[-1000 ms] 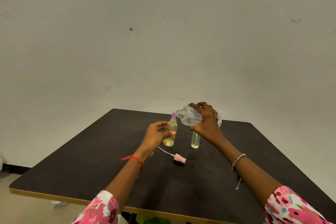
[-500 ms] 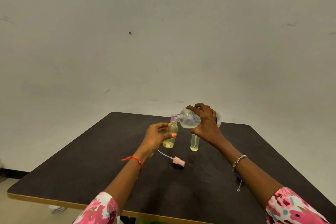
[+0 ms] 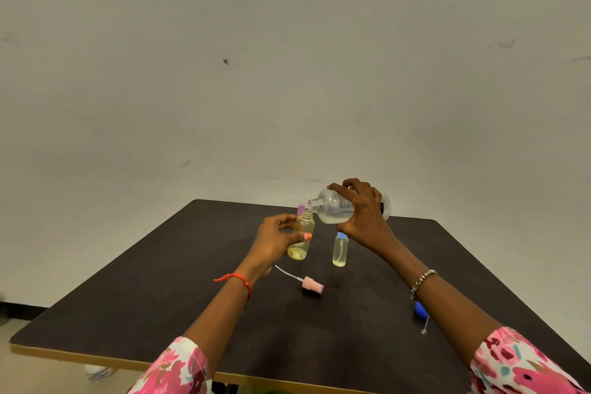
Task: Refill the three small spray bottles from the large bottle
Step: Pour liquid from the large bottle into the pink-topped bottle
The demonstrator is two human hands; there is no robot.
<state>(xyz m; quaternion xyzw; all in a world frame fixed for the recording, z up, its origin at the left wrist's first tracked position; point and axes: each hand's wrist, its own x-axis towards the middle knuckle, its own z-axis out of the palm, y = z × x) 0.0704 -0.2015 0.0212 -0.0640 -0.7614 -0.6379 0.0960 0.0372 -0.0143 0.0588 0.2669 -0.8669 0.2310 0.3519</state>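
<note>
Large clear bottle (image 3: 335,209) tipped nearly flat in the right hand (image 3: 364,217), uncapped threaded neck just above the open mouth of a small yellowish bottle (image 3: 300,238) gripped by the left hand (image 3: 275,241); pale liquid pooled low inside; blue-capped small bottle (image 3: 340,249) upright under the right hand; pink spray top (image 3: 311,284) with white tube lying on the desk (image 3: 160,297) nearer than the left hand.

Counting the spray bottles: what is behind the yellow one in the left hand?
A purple-capped bottle peeks out behind the yellow bottle; only its cap shows, its body is covered.
</note>
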